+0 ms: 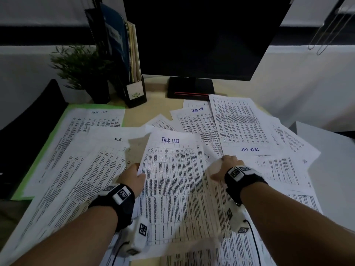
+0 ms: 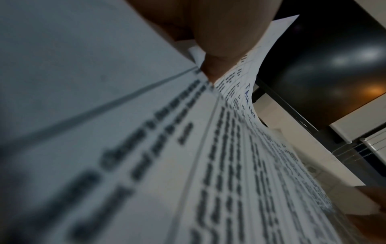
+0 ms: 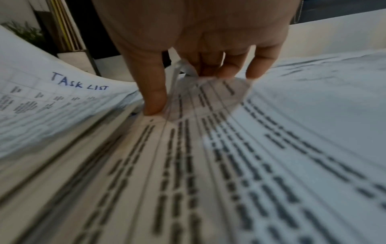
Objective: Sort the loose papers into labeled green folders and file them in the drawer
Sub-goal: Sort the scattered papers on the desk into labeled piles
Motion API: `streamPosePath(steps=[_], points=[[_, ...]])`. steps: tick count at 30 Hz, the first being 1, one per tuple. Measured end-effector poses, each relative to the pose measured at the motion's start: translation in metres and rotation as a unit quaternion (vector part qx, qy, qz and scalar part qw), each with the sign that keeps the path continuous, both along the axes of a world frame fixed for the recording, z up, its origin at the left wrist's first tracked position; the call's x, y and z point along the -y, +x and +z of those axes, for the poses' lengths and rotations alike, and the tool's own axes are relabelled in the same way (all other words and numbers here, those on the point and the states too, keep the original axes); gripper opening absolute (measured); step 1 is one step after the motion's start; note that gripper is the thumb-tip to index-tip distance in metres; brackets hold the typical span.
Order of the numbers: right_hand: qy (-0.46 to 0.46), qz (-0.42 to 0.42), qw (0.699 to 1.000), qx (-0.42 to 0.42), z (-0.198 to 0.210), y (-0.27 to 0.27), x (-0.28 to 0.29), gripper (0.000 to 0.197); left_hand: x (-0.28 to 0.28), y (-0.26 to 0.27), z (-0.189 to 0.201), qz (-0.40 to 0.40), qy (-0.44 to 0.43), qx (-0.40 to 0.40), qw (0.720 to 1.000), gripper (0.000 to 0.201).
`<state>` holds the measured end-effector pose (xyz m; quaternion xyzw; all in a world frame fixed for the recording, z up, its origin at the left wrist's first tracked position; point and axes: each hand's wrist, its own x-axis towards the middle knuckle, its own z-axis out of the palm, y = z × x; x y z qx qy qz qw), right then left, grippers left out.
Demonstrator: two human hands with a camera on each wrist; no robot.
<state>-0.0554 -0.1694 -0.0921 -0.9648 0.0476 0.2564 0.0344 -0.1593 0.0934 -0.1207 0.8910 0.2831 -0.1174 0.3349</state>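
Head view: left hand [image 1: 134, 177] pinches the left edge of a sheet headed "TASK LIST" [image 1: 172, 187], thumb on top, fingers underneath; the sheet lifts and curls off the pile, sitting between the two hands. Right hand [image 1: 228, 166] is just right of that sheet, pressed down on the loose papers [image 1: 249, 131] spread over the tabletop [image 1: 151, 112]. Right wrist view: thumb tip [image 3: 154, 105] planted on a printed sheet, other fingers [image 3: 229, 69] curled, bunching up a crumpled corner of paper [image 3: 219, 89] against it, so this hand has hold of a sheet corner too. Left wrist view: heavy blur, thumb [image 2: 223, 49] on the curled sheet edge, handwriting visible beyond it. Green folder [image 1: 48, 143] lies open at the far left of the tabletop, well left of the left hand, with another "TASK LIST" page [image 1: 92, 121] on it. More task-list sheets fan out right of centre, one of them upside down. Behind: monitor [image 1: 201, 35], its stand [image 1: 190, 87], file holder [image 1: 134, 93] with folders, small potted plant [image 1: 80, 66].
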Motion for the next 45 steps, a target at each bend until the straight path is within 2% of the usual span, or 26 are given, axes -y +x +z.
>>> streamPosePath(steps=[2,4,7,9,11,12,15,18,21,25,27,30,33,35,38,39,42,45], points=[[0.004,0.008,1.0,0.021,0.003,-0.005,-0.006,0.044,0.001,0.0,0.001,-0.001,0.003,0.001,1.0,0.026],[0.022,0.034,0.996,0.079,0.005,-0.01,-0.012,0.03,0.002,0.001,0.002,0.007,-0.004,0.004,1.0,0.026],[0.045,0.054,0.979,0.193,0.017,-0.015,-0.02,0.032,0.001,0.002,0.0,0.013,-0.015,0.011,1.0,0.026],[0.034,0.071,0.972,0.222,0.025,-0.015,-0.022,0.029,0.001,0.001,-0.001,0.018,-0.03,0.014,0.999,0.025],[0.044,0.099,0.97,0.217,0.03,-0.014,-0.024,0.024,0.002,0.0,-0.002,0.025,-0.036,0.02,0.999,0.024],[0.082,0.09,0.971,0.205,0.029,-0.013,-0.024,0.021,0.003,-0.001,-0.002,0.028,-0.035,0.023,0.999,0.022],[0.239,-0.037,0.965,0.102,0.027,-0.019,-0.025,0.015,0.003,-0.001,-0.002,0.03,-0.028,0.025,0.999,0.02],[0.277,-0.146,0.949,0.033,0.016,-0.03,-0.021,0.009,0.004,0.0,-0.001,0.027,-0.02,0.014,0.999,0.019],[0.275,-0.175,0.943,0.068,0.019,-0.026,-0.013,0.013,0.004,0.005,0.003,0.013,0.0,-0.011,1.0,0.026],[0.227,-0.137,0.951,0.162,0.052,-0.004,0.021,0.008,0.006,0.019,0.02,0.007,0.028,-0.035,0.999,0.041],[0.194,-0.112,0.953,0.204,0.074,0.006,0.047,0.008,0.01,0.026,0.037,0.031,0.039,0.004,0.999,0.043],[0.157,-0.089,0.943,0.278,0.112,0.013,0.079,0.018,0.013,0.034,0.078,0.076,0.034,0.119,0.989,0.067],[0.156,-0.036,0.935,0.316,0.144,0.01,0.101,0.027,0.009,0.043,0.124,0.051,0.066,0.188,0.979,0.088],[0.181,0.009,0.912,0.368,0.157,0.004,0.111,0.029,0.008,0.046,0.151,0.004,0.107,0.222,0.969,0.093],[0.225,0.018,0.854,0.469,0.174,-0.009,0.12,0.047,0.011,0.051,0.182,-0.054,0.143,0.253,0.955,0.091],[0.232,0.009,0.845,0.481,0.181,-0.011,0.121,0.05,0.012,0.053,0.187,-0.071,0.152,0.258,0.951,0.09],[0.243,-0.068,0.838,0.483,0.205,-0.013,0.131,0.029,0.013,0.056,0.197,-0.091,0.164,0.283,0.941,0.088],[0.266,-0.095,0.818,0.502,0.219,-0.014,0.143,0.024,0.015,0.053,0.205,-0.095,0.196,0.291,0.931,0.087]])
